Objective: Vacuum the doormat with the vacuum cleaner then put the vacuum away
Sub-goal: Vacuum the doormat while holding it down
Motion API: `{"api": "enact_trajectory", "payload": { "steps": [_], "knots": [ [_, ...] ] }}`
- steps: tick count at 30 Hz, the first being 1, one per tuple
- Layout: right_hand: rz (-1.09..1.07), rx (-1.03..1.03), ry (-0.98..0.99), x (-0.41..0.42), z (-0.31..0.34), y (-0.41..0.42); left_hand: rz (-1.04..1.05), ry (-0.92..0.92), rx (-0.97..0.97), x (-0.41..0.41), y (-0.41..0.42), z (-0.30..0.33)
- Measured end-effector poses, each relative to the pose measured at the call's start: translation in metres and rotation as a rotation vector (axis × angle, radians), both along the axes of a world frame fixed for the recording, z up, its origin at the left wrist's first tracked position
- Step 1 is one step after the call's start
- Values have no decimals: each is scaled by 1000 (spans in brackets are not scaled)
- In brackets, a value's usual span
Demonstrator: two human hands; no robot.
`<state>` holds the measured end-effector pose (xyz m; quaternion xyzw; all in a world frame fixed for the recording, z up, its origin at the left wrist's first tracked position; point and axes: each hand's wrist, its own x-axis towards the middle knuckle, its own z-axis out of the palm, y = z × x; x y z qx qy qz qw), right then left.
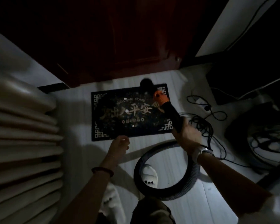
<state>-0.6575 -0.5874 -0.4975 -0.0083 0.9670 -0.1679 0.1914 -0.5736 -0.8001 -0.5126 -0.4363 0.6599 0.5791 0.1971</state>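
The left hand (120, 143) hangs with fingers loosely curled, holding nothing, just at the near edge of the doormat (120, 113), which lies on the pale floor (176, 199) beyond it. To its right, the right hand (187, 135) is wrapped around the black vacuum wand (170, 110); the wand slants up and away from that hand over the doormat's far right corner, past an orange collar (160, 97). Below the right wrist the grey hose (181, 189) loops on the floor. Right of that hand lie tangled black cables (205, 126).
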Motion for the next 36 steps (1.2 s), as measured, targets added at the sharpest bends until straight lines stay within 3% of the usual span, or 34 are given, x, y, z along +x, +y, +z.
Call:
{"api": "enact_trajectory", "payload": {
  "steps": [5,8,10,13,15,22,25,27,30,32,36],
  "knots": [
    [-521,-476,-33,-9,-23,-21,-251,-76,67,5,6,-38],
    [-915,-826,-143,4,-40,-43,-392,-25,116,3,0,-39],
    [-1117,-911,-127,14,-52,-59,-589,46,57,-1,-13,-38],
    [-1183,-1000,-55,22,-66,-86,-1118,101,-139,-13,-43,-36],
    [-1179,-1100,-128,17,-75,-101,-1204,132,-178,-13,-62,-43],
    [-1223,-1394,-539,1,-106,-146,-542,136,182,31,-105,-45],
    [-1243,-1527,-678,12,-105,-162,-222,19,419,46,-117,-30],
    [-1284,-1592,-671,10,-98,-170,-41,-76,641,58,-114,-25],
    [-1206,-1413,-545,6,-94,-181,202,-188,819,75,-109,-37],
    [-1097,-1252,-471,5,-89,-191,196,-202,703,82,-110,-55],
    [-1001,-1142,-422,8,-94,-202,-60,-101,104,80,-119,-82]
  ]
}}
